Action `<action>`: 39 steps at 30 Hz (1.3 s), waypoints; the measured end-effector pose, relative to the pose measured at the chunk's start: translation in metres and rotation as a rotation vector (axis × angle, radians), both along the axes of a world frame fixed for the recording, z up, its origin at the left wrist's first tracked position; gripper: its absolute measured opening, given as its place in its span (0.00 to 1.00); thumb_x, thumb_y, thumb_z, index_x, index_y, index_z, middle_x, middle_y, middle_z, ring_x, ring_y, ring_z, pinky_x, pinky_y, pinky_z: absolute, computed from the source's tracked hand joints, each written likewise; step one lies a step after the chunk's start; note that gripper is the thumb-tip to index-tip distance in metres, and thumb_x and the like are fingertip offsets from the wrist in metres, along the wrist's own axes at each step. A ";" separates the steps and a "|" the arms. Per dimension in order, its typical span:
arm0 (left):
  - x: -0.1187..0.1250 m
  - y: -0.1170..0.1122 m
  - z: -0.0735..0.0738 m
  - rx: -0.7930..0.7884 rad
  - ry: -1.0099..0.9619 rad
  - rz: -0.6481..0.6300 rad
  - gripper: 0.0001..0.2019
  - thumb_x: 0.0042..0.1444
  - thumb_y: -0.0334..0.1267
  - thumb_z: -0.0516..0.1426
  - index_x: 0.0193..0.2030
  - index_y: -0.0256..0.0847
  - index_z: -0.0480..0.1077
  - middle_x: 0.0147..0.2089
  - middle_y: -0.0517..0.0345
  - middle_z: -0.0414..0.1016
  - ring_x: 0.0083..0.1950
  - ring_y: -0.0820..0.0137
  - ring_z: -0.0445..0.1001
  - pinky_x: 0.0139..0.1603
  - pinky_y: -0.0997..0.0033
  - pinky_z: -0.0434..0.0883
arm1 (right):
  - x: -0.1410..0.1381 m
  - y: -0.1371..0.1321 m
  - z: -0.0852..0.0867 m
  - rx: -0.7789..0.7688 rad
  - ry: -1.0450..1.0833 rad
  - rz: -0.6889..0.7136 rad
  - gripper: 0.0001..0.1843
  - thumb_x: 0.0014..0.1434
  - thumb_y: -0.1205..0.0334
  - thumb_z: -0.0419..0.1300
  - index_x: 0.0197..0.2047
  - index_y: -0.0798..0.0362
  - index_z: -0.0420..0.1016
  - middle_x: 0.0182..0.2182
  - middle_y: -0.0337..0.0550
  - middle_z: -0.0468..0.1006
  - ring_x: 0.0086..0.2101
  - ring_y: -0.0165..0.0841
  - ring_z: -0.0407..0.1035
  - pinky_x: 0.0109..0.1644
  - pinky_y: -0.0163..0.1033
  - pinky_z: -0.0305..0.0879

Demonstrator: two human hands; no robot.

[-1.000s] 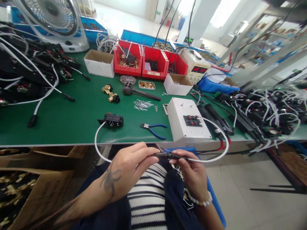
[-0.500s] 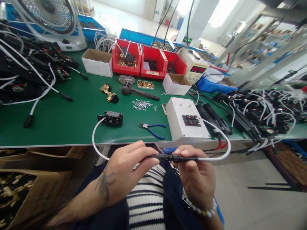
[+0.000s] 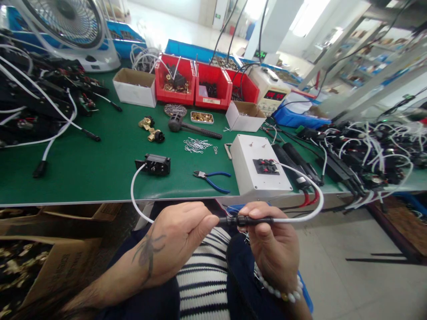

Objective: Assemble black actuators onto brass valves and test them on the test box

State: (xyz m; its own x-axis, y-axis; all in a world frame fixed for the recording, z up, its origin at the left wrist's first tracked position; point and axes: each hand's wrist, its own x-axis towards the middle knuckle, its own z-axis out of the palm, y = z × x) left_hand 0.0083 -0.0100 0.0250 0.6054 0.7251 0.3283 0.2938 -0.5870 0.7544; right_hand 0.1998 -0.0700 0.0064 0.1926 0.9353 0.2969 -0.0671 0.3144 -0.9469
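Observation:
Below the table's front edge, my left hand is closed round one end of a black cable connector. My right hand pinches the other end between thumb and fingers. From the left side of the connector a white cable loops up to a black module lying on the green table. From the right side another white cable arcs up to the red and black terminals of a white test box.
Blue-handled pliers, loose wire clips, brass fittings and a black mallet lie mid-table. Red bins, cardboard boxes, a fan and a power supply line the back. Piles of black modules with white cables fill both sides.
Both hands rose slightly with the connector. My right hand turned palm toward me and took the connector higher in its fingers; my left hand closed tighter on its end.

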 end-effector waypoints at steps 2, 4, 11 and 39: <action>0.000 -0.001 -0.001 -0.005 0.028 -0.005 0.19 0.70 0.37 0.44 0.27 0.40 0.63 0.25 0.65 0.64 0.27 0.75 0.64 0.30 0.75 0.60 | 0.001 0.000 0.000 -0.002 -0.002 0.027 0.05 0.65 0.55 0.64 0.42 0.44 0.80 0.37 0.40 0.76 0.40 0.34 0.71 0.49 0.41 0.69; 0.000 -0.001 -0.002 -0.015 0.059 -0.009 0.19 0.70 0.38 0.44 0.27 0.40 0.63 0.25 0.65 0.64 0.27 0.75 0.64 0.30 0.75 0.59 | 0.001 0.001 0.000 -0.012 -0.002 0.049 0.05 0.65 0.56 0.63 0.43 0.44 0.80 0.37 0.40 0.76 0.40 0.34 0.71 0.49 0.41 0.69; 0.002 0.000 -0.007 0.090 0.074 0.039 0.20 0.71 0.40 0.43 0.29 0.40 0.65 0.26 0.64 0.66 0.27 0.74 0.65 0.29 0.74 0.60 | -0.007 -0.001 0.004 -0.054 -0.025 0.009 0.05 0.66 0.58 0.62 0.42 0.46 0.80 0.38 0.39 0.75 0.33 0.29 0.70 0.38 0.34 0.70; -0.041 0.073 -0.071 -0.132 0.319 0.509 0.28 0.56 0.50 0.60 0.61 0.41 0.66 0.54 0.50 0.71 0.56 0.58 0.72 0.59 0.57 0.69 | 0.105 0.156 0.030 0.037 -0.977 -0.465 0.18 0.58 0.59 0.60 0.52 0.52 0.73 0.42 0.48 0.79 0.41 0.40 0.75 0.45 0.45 0.72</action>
State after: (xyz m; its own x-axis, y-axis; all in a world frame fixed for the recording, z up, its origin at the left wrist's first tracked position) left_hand -0.0329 0.0634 -0.0464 0.2263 0.9711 0.0754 0.7358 -0.2211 0.6401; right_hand 0.3045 0.0859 0.0367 0.1909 0.8187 0.5415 0.8447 0.1440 -0.5155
